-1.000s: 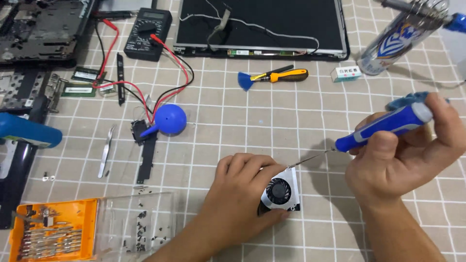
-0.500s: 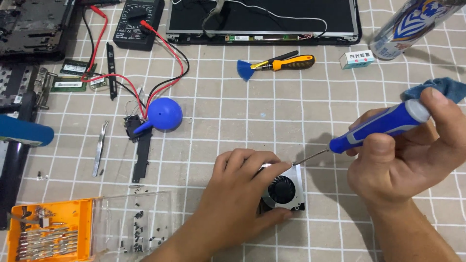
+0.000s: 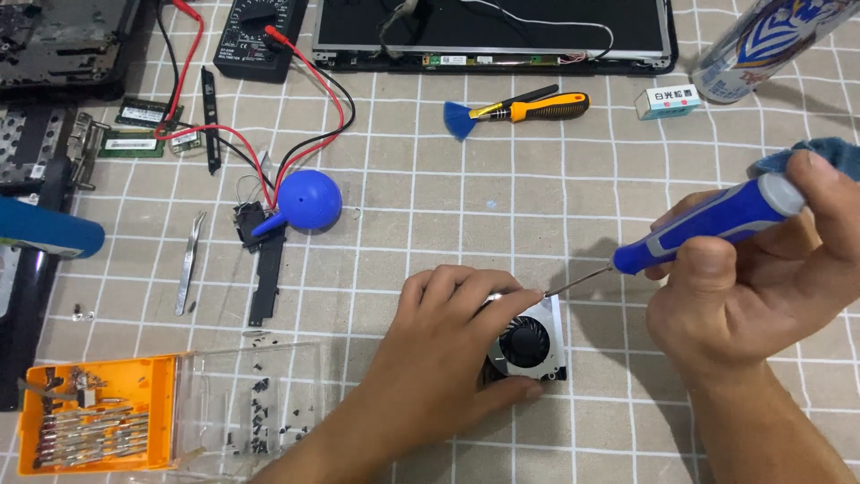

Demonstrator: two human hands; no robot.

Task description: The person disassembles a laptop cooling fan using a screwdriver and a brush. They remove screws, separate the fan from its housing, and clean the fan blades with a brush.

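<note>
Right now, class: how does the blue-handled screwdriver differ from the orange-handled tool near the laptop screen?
The blue-handled screwdriver is gripped in the right hand, tilted down toward the small fan; the orange-handled tool lies flat, untouched. The first ends in a thin metal shaft, the second in a blue fan-shaped tip. Both are hand tools.

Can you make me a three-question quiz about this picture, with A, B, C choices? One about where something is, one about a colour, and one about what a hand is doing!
1. Where is the small fan?
A. under the left hand
B. beside the tweezers
C. inside the orange box

2. What colour is the screwdriver handle?
A. red
B. blue
C. green

3. What is the right hand doing?
A. lying flat
B. pointing
C. gripping the screwdriver

Answers: A, the fingers curl over the fan's edge. B, the handle is blue with a grey band. C, the fingers wrap the handle, tip at the fan.
</note>
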